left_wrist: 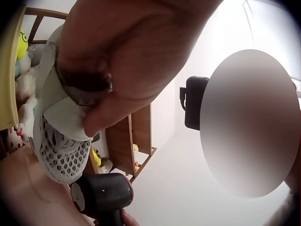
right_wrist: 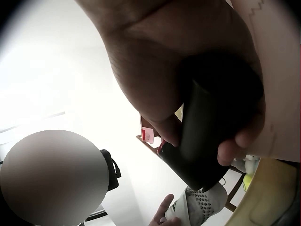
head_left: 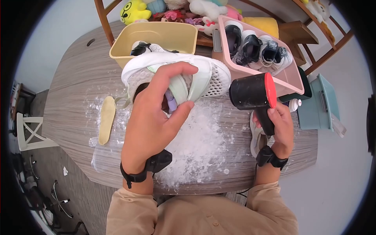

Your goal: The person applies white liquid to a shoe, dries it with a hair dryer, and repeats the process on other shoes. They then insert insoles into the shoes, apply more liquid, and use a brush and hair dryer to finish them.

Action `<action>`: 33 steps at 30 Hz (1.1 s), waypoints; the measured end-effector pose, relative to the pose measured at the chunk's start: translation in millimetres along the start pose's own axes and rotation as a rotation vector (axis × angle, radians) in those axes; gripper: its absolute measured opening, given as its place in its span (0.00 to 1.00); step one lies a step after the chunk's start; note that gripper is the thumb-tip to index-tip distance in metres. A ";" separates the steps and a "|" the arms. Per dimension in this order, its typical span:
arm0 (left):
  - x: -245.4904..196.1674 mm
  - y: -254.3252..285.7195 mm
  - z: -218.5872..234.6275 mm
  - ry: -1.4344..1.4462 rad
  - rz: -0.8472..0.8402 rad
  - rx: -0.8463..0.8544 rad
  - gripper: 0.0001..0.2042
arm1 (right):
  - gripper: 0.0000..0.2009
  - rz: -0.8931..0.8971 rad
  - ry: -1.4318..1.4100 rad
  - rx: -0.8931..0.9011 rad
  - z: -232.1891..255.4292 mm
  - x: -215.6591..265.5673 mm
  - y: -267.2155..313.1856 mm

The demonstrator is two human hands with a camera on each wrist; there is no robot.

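Observation:
A white and pale green shoe [head_left: 201, 78] is gripped in my left hand [head_left: 150, 121], thumb and fingers around its straps, above the tabletop. Its perforated toe [left_wrist: 63, 157] points toward the black dryer-like tool in the left wrist view. My right hand [head_left: 280, 127] holds that tool [head_left: 250, 92] by its handle; its red-rimmed end faces right and its other end is close beside the toe. In the right wrist view, my fingers [right_wrist: 235, 146] curl round the dark handle.
White powder [head_left: 199, 145] covers the middle of the table [head_left: 70, 117]. A yellowish insole [head_left: 107, 120] lies at left, another shoe [head_left: 256, 135] under my right hand. Behind are a yellow bin [head_left: 156, 29] and a pink bin [head_left: 288, 80] with shoes; a teal box [head_left: 319, 105] stands right.

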State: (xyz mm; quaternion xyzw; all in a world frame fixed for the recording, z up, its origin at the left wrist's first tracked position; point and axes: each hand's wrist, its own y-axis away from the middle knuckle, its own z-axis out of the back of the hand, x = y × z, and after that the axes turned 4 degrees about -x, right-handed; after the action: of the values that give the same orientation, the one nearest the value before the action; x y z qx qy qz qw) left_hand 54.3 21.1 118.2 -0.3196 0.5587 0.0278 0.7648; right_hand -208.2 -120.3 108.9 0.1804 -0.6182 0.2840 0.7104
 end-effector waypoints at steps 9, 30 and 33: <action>2.9 -0.5 -7.1 -0.019 -0.090 -0.039 0.13 | 0.19 -0.013 -0.063 -0.074 -1.2 -2.2 -2.9; 2.6 -1.0 -10.2 0.079 0.104 -0.151 0.14 | 0.21 0.025 -0.091 -0.022 -6.8 -3.6 -2.8; 0.1 -0.4 -8.8 0.112 0.137 -0.125 0.14 | 0.21 0.020 -0.145 -0.059 -8.9 -3.8 -3.6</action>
State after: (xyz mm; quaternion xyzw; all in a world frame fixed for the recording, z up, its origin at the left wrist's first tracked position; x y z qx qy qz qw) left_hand 47.2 16.2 116.8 -0.3288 0.6183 0.0966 0.7073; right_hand -199.4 -118.4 104.0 0.1735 -0.6780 0.2588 0.6658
